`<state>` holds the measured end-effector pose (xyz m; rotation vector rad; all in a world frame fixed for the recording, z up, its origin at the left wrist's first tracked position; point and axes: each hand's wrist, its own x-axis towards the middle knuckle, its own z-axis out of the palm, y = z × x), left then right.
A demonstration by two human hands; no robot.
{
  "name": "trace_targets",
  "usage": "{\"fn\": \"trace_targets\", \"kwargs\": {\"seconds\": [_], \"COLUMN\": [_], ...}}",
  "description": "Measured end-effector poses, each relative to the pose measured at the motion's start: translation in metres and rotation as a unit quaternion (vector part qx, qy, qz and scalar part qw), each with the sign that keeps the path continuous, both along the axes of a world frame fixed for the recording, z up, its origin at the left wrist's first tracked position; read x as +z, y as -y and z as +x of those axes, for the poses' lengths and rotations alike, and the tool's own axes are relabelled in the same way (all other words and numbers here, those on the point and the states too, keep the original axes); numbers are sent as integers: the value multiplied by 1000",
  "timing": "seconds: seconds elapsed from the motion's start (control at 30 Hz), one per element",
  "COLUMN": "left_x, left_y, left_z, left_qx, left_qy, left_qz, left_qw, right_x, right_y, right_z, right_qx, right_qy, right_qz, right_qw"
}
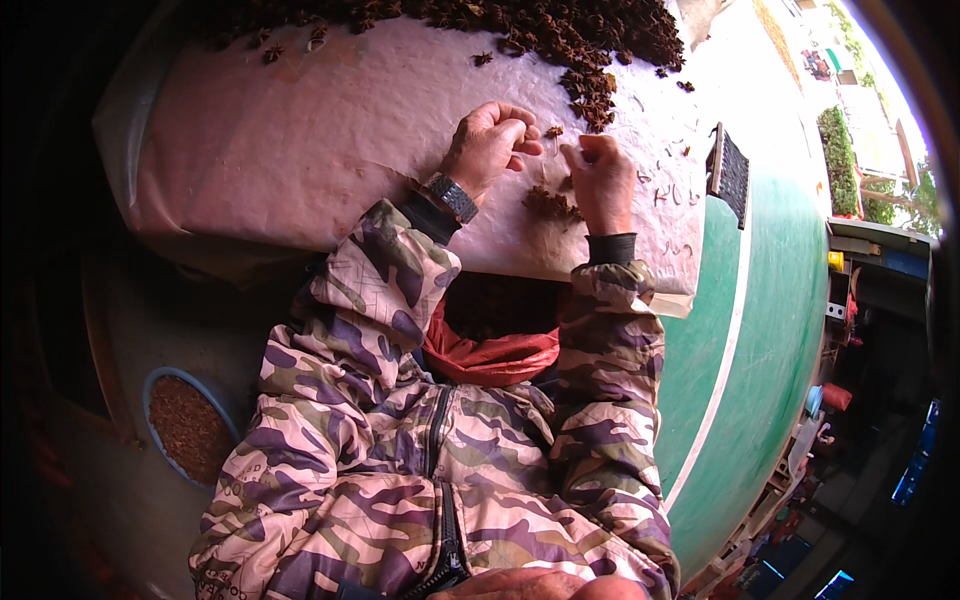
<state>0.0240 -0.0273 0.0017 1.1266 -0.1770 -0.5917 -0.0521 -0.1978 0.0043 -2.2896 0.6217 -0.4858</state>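
We note left hand (490, 143) and right hand (600, 180) pinching one star anise pod (553, 131) on pink sheet (300, 140), below big heap (540, 30). Risk, we judge: brittle pod snaps under pinch; small sorted pile (550, 205) scatters off sheet edge.

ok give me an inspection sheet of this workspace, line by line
surface: pinkish sheet spread over a table
job's things: heap of brown star-shaped pods along the far edge; small pile between the hands
clutter: pale stems scattered at right; dark mesh item at the sheet's edge
grippers: left hand and right hand both pinching small pieces
cables: nothing seen
surroundings: red bag below the table edge; bowl of brown bits; green floor
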Motion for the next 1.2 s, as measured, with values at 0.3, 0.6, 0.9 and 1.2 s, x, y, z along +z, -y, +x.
{"fn": "trace_targets", "kwargs": {"seconds": [0.3, 0.6, 0.9, 1.2], "left_x": [-17, -21, -3, -23], "left_y": [4, 16, -1, -7], "left_z": [10, -8, -4, 3], "left_qx": [35, -10, -183, -5], "left_qy": [137, 362, -33, 309], "left_qz": [110, 165, -165, 159], "left_qw": [984, 917, 969, 938], "right_x": [-5, -5, 16, -29], "right_y": [-13, -27, -13, 95], "right_z": [20, -29, -36, -63], "right_qx": [53, 109, 53, -112], "right_qy": [-71, 26, -2, -1], "right_qz": [-232, -133, -244, -314], "right_qw": [969, 985, 968, 943]}}
